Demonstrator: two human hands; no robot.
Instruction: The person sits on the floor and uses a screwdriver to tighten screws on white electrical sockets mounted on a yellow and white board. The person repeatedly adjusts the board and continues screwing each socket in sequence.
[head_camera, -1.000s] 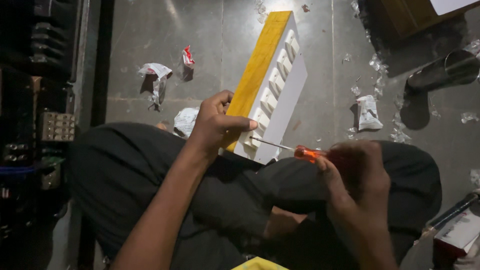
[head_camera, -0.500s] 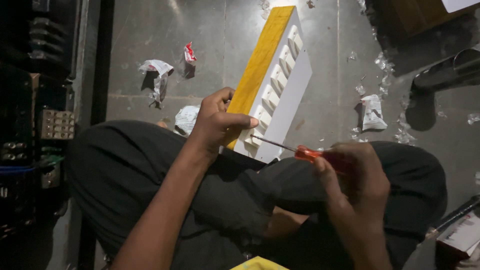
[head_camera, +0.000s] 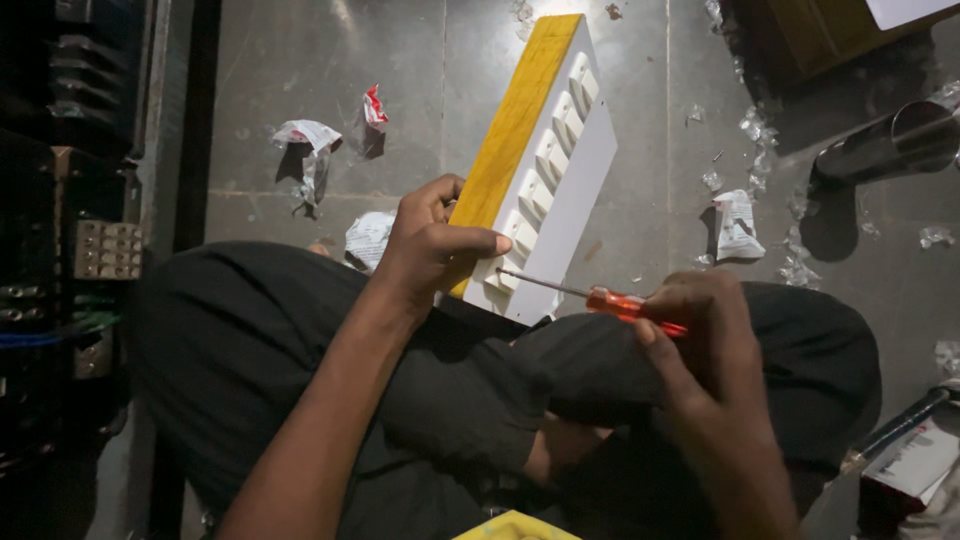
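Both hands were engaged on a long white switch panel (head_camera: 560, 170) with a yellow side, which lay propped against the person's lap, apparently to steady it. Left hand (head_camera: 432, 245) clamped its near end, fingers closed. Right hand (head_camera: 700, 345) pinched an orange-handled screwdriver (head_camera: 590, 296), tip at the panel's nearest switch (contact could not be confirmed). Crumpled wrappers (head_camera: 310, 150) littered the floor (head_camera: 300, 70).

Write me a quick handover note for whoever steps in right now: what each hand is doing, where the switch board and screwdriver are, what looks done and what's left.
Left hand: grips the near end of the long switch board, yellow side and white face, propped on the lap.
Right hand: holds the orange-handled screwdriver, tip at the nearest switch.
Done: a row of white switches sits in the board.
Left: cannot tell which screws are tight; check each.
Crumpled wrappers litter the floor.
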